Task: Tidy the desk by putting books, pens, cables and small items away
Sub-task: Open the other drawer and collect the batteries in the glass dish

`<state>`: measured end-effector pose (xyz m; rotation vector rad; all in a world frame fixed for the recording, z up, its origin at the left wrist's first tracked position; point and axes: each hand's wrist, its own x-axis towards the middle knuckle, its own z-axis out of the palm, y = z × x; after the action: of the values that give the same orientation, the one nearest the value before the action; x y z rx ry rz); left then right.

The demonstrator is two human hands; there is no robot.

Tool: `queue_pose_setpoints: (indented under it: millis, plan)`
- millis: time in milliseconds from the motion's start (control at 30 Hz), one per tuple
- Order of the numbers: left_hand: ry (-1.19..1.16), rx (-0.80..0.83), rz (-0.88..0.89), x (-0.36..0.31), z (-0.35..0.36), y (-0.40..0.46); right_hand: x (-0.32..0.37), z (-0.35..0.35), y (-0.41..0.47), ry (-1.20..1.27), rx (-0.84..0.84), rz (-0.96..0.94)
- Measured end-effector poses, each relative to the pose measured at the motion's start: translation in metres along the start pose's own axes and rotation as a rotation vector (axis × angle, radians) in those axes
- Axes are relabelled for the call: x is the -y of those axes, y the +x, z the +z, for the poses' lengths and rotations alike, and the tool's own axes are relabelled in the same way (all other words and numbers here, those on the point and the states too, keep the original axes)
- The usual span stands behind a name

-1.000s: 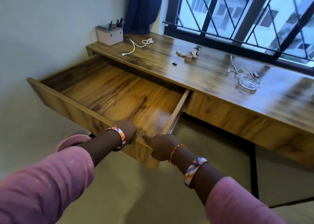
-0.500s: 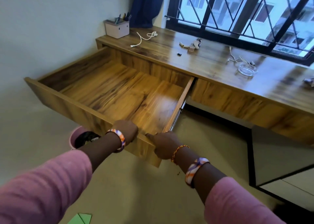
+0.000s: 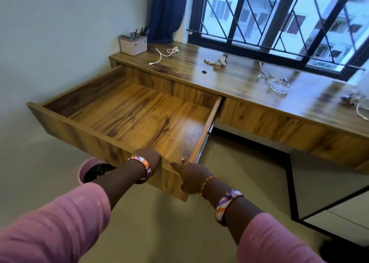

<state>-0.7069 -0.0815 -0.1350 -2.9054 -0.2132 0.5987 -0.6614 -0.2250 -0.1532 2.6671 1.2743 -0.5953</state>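
Observation:
A wide wooden drawer stands pulled far out from the left end of the desk, with nothing inside. My left hand grips its front panel near the right end, fingers curled over the top edge. My right hand holds the same panel at its right corner, thumb along the rim. On the desk top lie a white cable, a small pile of trinkets, a tiny dark item, a coiled cable and crumpled bits at the far right.
A white pen holder with pens stands in the back left corner by a blue curtain. A pink bin sits on the floor under the drawer. A barred window runs behind the desk. A second drawer front is closed.
The drawer has slid further out toward me with both hands on its front. The view has pulled back, and the pink bin under the drawer has come into sight.

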Motion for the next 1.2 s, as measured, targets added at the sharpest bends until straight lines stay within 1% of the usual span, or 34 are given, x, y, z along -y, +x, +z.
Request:
queue_pose_setpoints:
  millis: [33, 100, 167, 200, 233, 300, 333, 400, 433, 467, 500, 600, 633, 667, 767, 900, 933, 1033, 1133, 1200]
  plan:
    - [0.021, 0.038, 0.015, -0.001, -0.010, -0.003, -0.003, -0.002, 0.001, -0.031, 0.001, -0.037]
    - [0.020, 0.239, 0.039, -0.003, -0.031, -0.001, -0.014, -0.006, 0.003, -0.086, -0.002, -0.140]
    - [0.113, 0.420, 0.063, 0.000, -0.046, 0.013, -0.028, -0.010, 0.008, -0.065, 0.009, -0.243]
    - [0.177, 0.489, 0.087, 0.000, -0.056, 0.024, -0.037, -0.015, 0.011, -0.015, 0.018, -0.285]
    - [0.213, 0.517, 0.079, -0.002, -0.068, 0.035, -0.047, -0.019, 0.015, 0.056, 0.024, -0.323]
    - [0.098, 0.499, 0.075, -0.019, -0.094, 0.065, -0.077, -0.033, 0.020, 0.214, -0.018, -0.373]
    - [0.023, 0.500, 0.077, -0.019, -0.091, 0.086, -0.094, -0.041, 0.021, 0.279, -0.050, -0.367]
    - [-0.117, 0.332, 0.092, -0.030, -0.101, 0.137, -0.145, -0.061, 0.023, 0.338, -0.137, -0.337]
    - [-0.124, 0.229, 0.073, -0.038, -0.103, 0.163, -0.174, -0.067, 0.025, 0.339, -0.185, -0.322]
    - [-0.194, 0.133, 0.052, -0.045, -0.107, 0.189, -0.203, -0.074, 0.025, 0.325, -0.231, -0.285]
    - [-0.212, 0.091, 0.076, -0.060, -0.119, 0.202, -0.229, -0.077, 0.028, 0.308, -0.268, -0.232]
    - [-0.247, -0.065, 0.218, -0.118, -0.178, 0.218, -0.304, -0.083, 0.034, 0.294, -0.349, -0.075]
    - [-0.262, -0.084, 0.247, -0.137, -0.198, 0.220, -0.323, -0.084, 0.036, 0.305, -0.372, -0.045]
    - [-0.250, -0.121, 0.280, -0.140, -0.191, 0.236, -0.338, -0.085, 0.036, 0.312, -0.389, -0.020]
    - [-0.298, -0.098, 0.314, -0.156, -0.199, 0.275, -0.385, -0.089, 0.044, 0.299, -0.431, 0.040]
    - [-0.337, -0.203, 0.353, -0.164, -0.228, 0.316, -0.433, -0.098, 0.064, 0.315, -0.526, 0.049]
    - [-0.355, -0.216, 0.350, -0.163, -0.233, 0.332, -0.446, -0.101, 0.070, 0.287, -0.555, 0.063]
    - [-0.387, -0.248, 0.362, -0.160, -0.251, 0.377, -0.488, -0.108, 0.092, 0.196, -0.617, 0.224]
    - [-0.419, -0.265, 0.364, -0.164, -0.268, 0.420, -0.530, -0.114, 0.110, 0.151, -0.598, 0.416]
    - [-0.423, -0.255, 0.377, -0.169, -0.280, 0.441, -0.546, -0.113, 0.120, 0.091, -0.674, 0.402]
